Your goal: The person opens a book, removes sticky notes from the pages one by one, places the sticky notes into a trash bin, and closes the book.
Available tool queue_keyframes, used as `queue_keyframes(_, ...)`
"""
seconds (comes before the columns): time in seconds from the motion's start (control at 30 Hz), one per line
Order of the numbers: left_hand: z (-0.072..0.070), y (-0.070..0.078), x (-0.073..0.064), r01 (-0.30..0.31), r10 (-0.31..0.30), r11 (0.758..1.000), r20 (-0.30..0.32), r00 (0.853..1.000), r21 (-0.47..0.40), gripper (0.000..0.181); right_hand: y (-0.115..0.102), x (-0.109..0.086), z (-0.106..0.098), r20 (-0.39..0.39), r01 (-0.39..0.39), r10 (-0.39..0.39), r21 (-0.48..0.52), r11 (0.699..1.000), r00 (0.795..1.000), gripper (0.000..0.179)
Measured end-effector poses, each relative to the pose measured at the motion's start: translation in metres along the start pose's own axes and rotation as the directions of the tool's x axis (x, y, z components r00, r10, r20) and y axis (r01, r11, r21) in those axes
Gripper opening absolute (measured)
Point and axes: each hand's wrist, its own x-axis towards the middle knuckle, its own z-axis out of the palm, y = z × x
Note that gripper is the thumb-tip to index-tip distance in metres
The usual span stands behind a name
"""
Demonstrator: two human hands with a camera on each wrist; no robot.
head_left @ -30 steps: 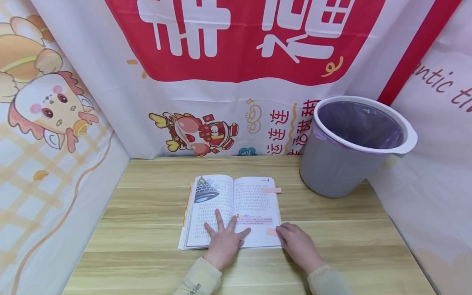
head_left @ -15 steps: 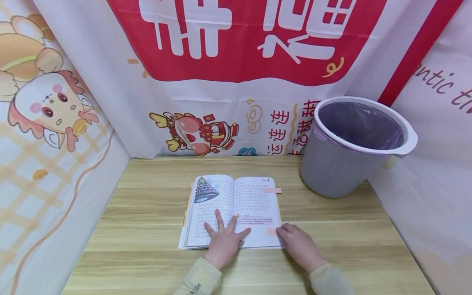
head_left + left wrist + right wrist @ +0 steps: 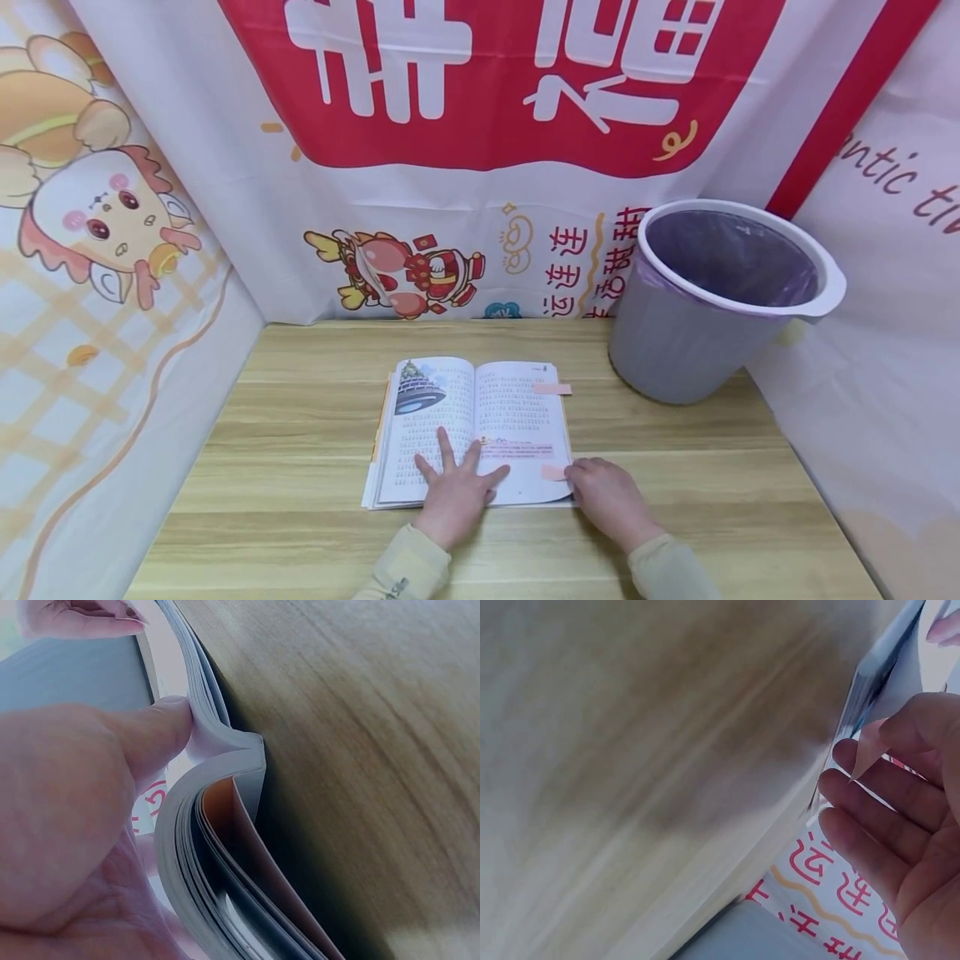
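Note:
An open book [image 3: 517, 417] with printed pages lies on the wooden table in the head view. My left hand [image 3: 453, 493] rests on it with fingers spread, pressing the pages near the spine; in the left wrist view its thumb [image 3: 161, 735] touches the paper above the curved page edges. At the book's lower right edge, my right hand [image 3: 609, 502] pinches the end of a pink sticky strip [image 3: 553, 472]. The right wrist view shows the strip [image 3: 868, 748] between thumb and index finger, the other fingers loosely bent. A second pink strip [image 3: 553, 388] sticks out from the upper right page.
A grey trash bin [image 3: 675, 333] with a purple liner stands at the table's back right. Printed cloth [image 3: 420, 192] hangs behind the table [image 3: 300, 450], and more cloth covers both sides.
The lower right corner of the page now curves up slightly by my right hand, which has barely shifted. My left hand stays in place.

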Motion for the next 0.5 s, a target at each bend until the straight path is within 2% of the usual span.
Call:
queue_keyframes(0.23, -0.001, 0.0, 0.0, 0.006, -0.006, 1.0, 0.005, 1.0, 0.0, 0.043, 0.005, 0.005, -0.005, -0.054, -0.014, 0.013, -0.006, 1.0, 0.998, 0.009)
queue_keyframes(0.5, -0.001, 0.0, -0.001, 0.007, -0.007, 1.0, 0.004, 1.0, -0.001, 0.043, 0.007, 0.012, -0.012, -0.117, 0.015, -0.016, -0.008, 1.0, 0.993, 0.011)
